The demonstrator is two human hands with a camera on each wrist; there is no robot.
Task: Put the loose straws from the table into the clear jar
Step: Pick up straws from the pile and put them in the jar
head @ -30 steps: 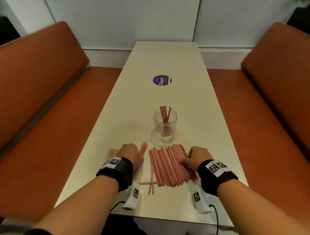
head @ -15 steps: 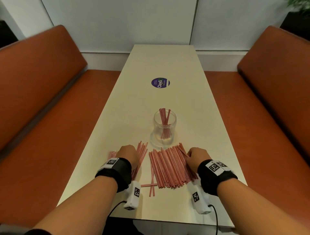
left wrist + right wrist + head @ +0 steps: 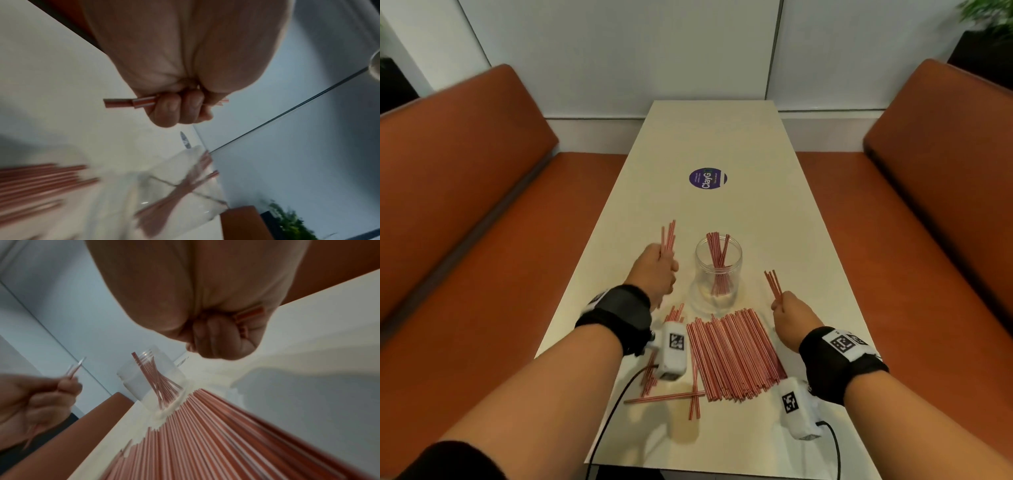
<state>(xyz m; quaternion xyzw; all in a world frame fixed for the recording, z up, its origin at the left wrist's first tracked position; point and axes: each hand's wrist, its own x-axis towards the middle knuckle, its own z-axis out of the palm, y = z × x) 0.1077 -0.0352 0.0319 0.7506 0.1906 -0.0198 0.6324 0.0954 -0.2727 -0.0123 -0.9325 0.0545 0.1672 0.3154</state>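
Observation:
A clear jar (image 3: 718,270) stands upright mid-table with several red-striped straws leaning inside; it also shows in the wrist views (image 3: 179,196) (image 3: 152,381). My left hand (image 3: 654,272) is raised left of the jar and grips a small bunch of straws (image 3: 668,238), their ends pointing up. My right hand (image 3: 792,317) is raised right of the jar and pinches a few straws (image 3: 774,286). In the left wrist view the curled fingers (image 3: 174,110) close round the straw ends. A wide pile of loose straws (image 3: 732,356) lies flat in front of the jar.
A few stray straws (image 3: 664,397) lie crosswise near the table's front edge, and some more (image 3: 676,313) lie under my left wrist. A round purple sticker (image 3: 707,178) is farther along the cream table (image 3: 722,137). Orange benches (image 3: 465,205) flank both sides.
Both hands have lifted off the table, each with straws picked from the pile. The left hand rose up beside the jar, the right rose to the jar's right.

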